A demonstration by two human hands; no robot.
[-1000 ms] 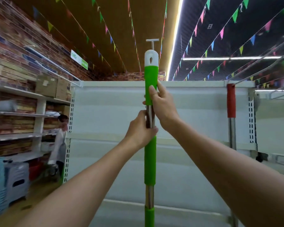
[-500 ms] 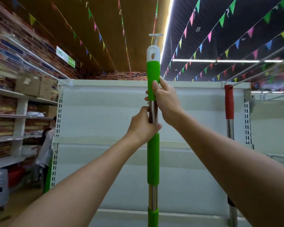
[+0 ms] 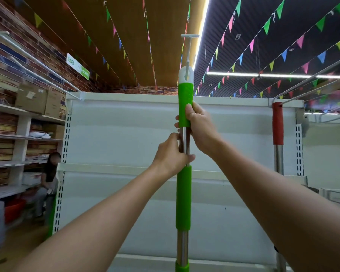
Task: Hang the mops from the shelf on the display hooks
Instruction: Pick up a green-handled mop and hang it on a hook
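I hold a green-and-steel mop handle (image 3: 183, 195) upright in front of me. My right hand (image 3: 199, 127) grips the upper green sleeve, and my left hand (image 3: 172, 156) grips the steel shaft just below it. The handle's white cap (image 3: 185, 75) with its hanging hole sits at the tip of a white display hook (image 3: 189, 48) that juts out from above the shelf unit. A second mop with a red handle (image 3: 277, 122) hangs at the right from a metal rail. The mop heads are out of view.
A white shelf unit (image 3: 126, 134) with a bare back panel stands straight ahead. Wall shelves with cardboard boxes (image 3: 33, 98) line the left side, where a person (image 3: 48, 179) sits low. Metal rails (image 3: 312, 75) run overhead at the right.
Both hands raised the green mop slightly, and its white cap now overlaps the tip of the hook. The camera view tilted and moved closer.
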